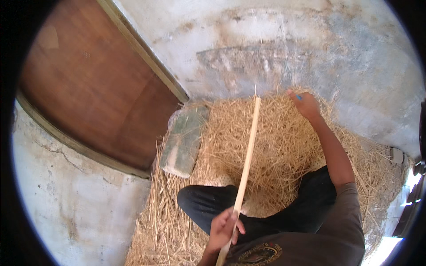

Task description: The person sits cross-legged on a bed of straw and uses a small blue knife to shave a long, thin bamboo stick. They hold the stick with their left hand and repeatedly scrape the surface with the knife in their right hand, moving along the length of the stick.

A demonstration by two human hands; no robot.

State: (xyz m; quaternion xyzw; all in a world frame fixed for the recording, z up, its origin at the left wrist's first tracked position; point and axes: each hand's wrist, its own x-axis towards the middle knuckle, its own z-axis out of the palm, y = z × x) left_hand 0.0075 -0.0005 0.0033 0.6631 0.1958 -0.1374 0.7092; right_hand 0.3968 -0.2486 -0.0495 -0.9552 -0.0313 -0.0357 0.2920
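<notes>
A long pale strip of wood or split bamboo (250,153) slants up from my lap, its far end near the wall. My left hand (225,228) is closed around its lower part. At the far tip, a thin sliver curls upward. My right arm is stretched out to the far right, and my right hand (307,105) is closed above the straw, apart from the strip. A bit of blue shows at its fingers, too small to name. Loose dry straw (284,146) lies in front of me and around my crossed legs (206,204) in dark trousers.
A greyish-green block or slab (184,142) lies on the straw at the left. Behind it stands a brown wooden door (102,84) in a frame. A stained, whitish wall (266,57) rises at the far side. A small grey object (396,155) sits at the far right.
</notes>
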